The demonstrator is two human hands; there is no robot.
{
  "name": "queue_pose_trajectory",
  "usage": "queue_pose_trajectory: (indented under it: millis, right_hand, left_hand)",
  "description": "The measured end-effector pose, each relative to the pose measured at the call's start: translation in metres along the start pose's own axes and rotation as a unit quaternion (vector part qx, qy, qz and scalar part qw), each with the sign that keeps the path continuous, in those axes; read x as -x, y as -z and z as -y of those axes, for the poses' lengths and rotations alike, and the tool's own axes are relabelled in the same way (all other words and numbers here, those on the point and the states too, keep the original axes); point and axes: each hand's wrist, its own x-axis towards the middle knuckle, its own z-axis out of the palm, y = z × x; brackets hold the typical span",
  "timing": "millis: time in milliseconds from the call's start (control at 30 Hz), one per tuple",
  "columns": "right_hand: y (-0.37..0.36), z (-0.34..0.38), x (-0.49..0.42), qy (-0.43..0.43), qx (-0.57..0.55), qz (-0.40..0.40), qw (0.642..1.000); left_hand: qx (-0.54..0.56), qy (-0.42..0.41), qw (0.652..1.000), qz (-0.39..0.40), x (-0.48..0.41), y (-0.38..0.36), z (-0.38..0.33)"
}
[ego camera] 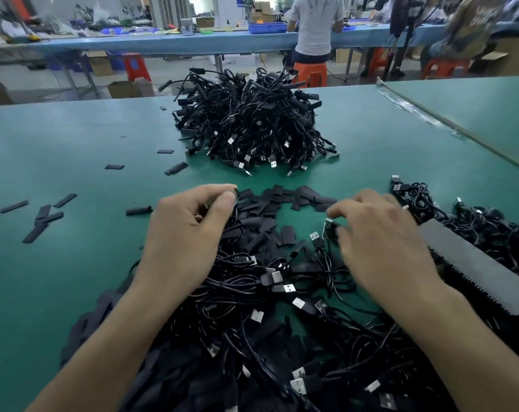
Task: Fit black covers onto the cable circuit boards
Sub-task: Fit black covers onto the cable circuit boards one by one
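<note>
Flat black covers (270,203) lie in a loose heap just beyond my hands on the green table (74,138). My left hand (190,230) has its fingertips pinched on a small black cover at the heap's left edge. My right hand (380,242) pinches a cable's small circuit board (329,227), which shows a pale edge beside my thumb. Black USB cables (252,316) with silver plugs are tangled under and between both forearms.
A tall pile of black cables (252,123) sits mid-table. More cables (490,230) lie at the right under a grey toothed strip (472,263). Stray covers (44,215) dot the left. People sit on orange stools (310,72) beyond the far edge.
</note>
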Motion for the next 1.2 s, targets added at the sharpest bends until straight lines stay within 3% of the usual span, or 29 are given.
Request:
queue_pose_trajectory:
  millis: [133,300,400,600,767,867,1000,1200]
  right_hand:
    - [-0.007,0.021,0.000,0.089,-0.027,0.129,0.987]
    - [-0.017,0.017,-0.007,0.053,0.055,0.185,0.980]
    - [-0.018,0.008,-0.010,0.008,0.039,0.215,0.976]
    - [-0.028,0.000,-0.009,0.020,-0.035,0.182,0.982]
    - [-0.035,-0.009,-0.009,0.004,-0.201,0.126,0.972]
    - [-0.035,-0.007,-0.007,0.002,-0.339,0.052,0.939]
    - [-0.031,-0.002,-0.005,0.009,-0.528,0.026,0.849]
    - [-0.038,0.004,0.003,0.035,-0.585,0.063,0.808]
  left_hand:
    - [-0.033,0.048,0.997,0.051,0.001,-0.004,0.010]
    - [-0.062,0.056,0.995,0.061,0.003,-0.003,0.010]
    - [-0.053,0.076,0.994,0.062,0.002,-0.004,0.011]
    - [-0.045,0.085,0.993,0.073,0.004,-0.005,0.012]
    - [-0.058,0.069,0.991,0.097,0.006,-0.005,0.007]
    - [-0.085,0.056,0.987,0.122,0.008,-0.006,0.005]
    - [-0.102,0.038,0.983,0.147,0.011,-0.007,-0.001]
    - [-0.102,0.020,0.980,0.168,0.015,-0.007,-0.007]
